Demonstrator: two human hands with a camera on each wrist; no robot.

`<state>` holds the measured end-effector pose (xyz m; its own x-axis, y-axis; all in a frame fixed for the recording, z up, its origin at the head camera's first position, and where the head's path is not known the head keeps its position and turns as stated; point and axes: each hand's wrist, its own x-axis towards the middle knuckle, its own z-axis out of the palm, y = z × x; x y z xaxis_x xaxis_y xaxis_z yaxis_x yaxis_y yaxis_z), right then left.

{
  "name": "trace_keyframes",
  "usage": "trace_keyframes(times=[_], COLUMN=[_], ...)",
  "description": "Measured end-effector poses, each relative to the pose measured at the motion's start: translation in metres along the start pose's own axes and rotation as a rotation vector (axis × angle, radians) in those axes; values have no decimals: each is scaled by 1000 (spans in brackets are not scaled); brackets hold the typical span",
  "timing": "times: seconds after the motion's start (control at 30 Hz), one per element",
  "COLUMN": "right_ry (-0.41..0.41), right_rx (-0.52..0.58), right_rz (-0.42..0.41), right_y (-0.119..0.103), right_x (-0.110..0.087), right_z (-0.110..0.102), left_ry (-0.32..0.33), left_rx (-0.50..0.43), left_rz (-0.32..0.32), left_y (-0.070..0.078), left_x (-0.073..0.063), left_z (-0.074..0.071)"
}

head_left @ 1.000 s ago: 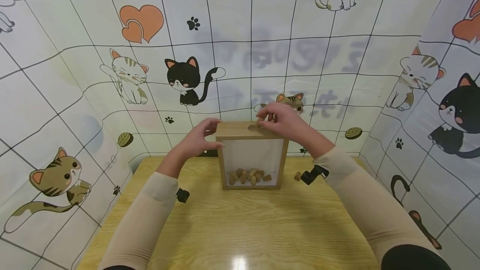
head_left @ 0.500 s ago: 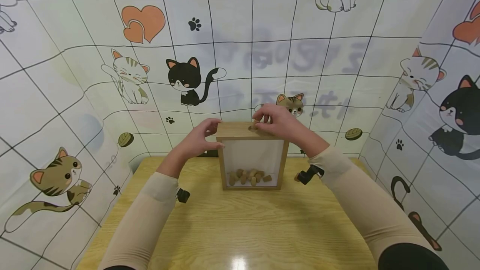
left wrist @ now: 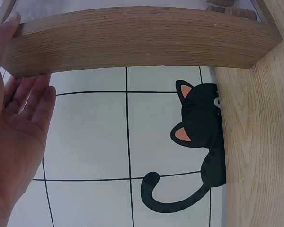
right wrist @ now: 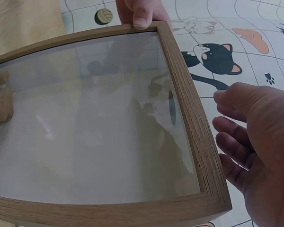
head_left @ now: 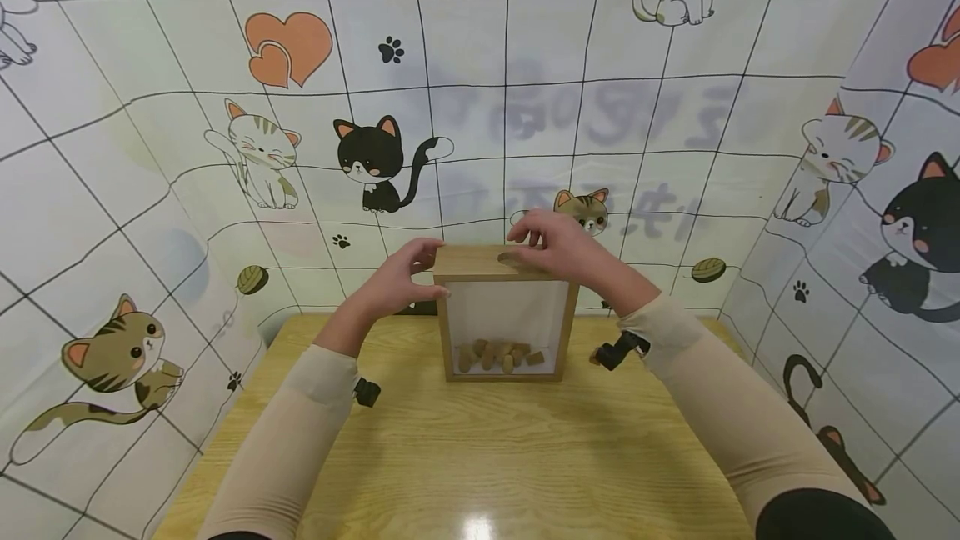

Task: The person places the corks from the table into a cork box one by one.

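Observation:
An upright wooden shadow box (head_left: pixel 442 332) with a clear front and a hole (head_left: pixel 507 257) in its top stands on the table. Several corks (head_left: pixel 487 355) lie along its bottom inside. My left hand (head_left: pixel 401 277) grips the top left corner, thumb on the front and fingers behind, as the left wrist view also shows. My right hand (head_left: pixel 562 248) is at the top by the hole, its fingers loosely bent. In the right wrist view, the right fingers (right wrist: pixel 234 142) are beside the frame and no cork shows between them.
A wooden table (head_left: pixel 480 457) lies under the box, with white cat-print sheeting (head_left: pixel 465 65) behind and at both sides. A loose cork (head_left: pixel 595 356) on the table right of the box is mostly hidden by the right wrist's black camera (head_left: pixel 621 350).
My right hand has moved slightly left over the hole, and the cork it pinched there earlier no longer shows in its fingers. My left hand keeps its grip on the box.

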<state>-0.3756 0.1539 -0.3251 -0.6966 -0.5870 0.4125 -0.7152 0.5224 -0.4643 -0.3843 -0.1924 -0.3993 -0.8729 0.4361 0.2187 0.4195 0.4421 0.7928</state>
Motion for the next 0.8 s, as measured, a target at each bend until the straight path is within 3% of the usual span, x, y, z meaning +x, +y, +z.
trace_keyframes(times=[0.2,0.47,0.8], right_ry=[31,137,282], right_rx=[50,64,30], right_rz=[3,47,159], right_y=[6,16,52], right_x=[-6,-32,-69], right_z=[-3,-12,-22], left_ry=[2,0,-3], left_rx=[5,-5,-11], left_rz=[-8,-11,-14], left_y=[0,1,3], left_x=[0,-1,0], left_z=[0,0,0])
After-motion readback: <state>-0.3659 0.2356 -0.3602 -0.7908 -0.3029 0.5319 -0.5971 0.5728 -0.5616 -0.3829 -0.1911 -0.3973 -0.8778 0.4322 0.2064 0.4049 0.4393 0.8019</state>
